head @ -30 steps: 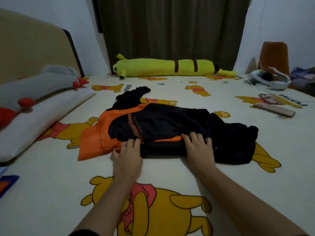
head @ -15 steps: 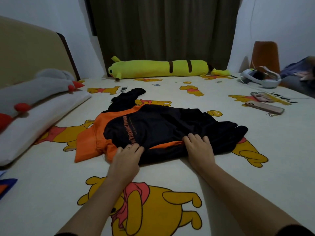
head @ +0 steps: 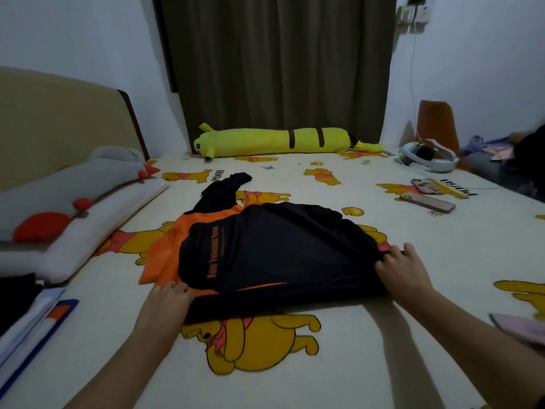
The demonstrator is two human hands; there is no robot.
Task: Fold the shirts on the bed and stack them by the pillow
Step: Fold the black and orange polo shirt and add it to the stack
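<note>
On bed [head: 383,231] | left hand [head: 169,299] fingers pinch shirt [head: 274,255] hem | right hand [head: 404,270] fingers grip its side

We see a yellow plush [head: 274,142] at twelve o'clock and two phones [head: 427,202] at two o'clock.

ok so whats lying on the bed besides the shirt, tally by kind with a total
plush toys: 2, the yellow plush and the grey plush
pillows: 1, the white pillow
phones: 2, phone and phone
headsets: 1, white headset
total: 6
</note>
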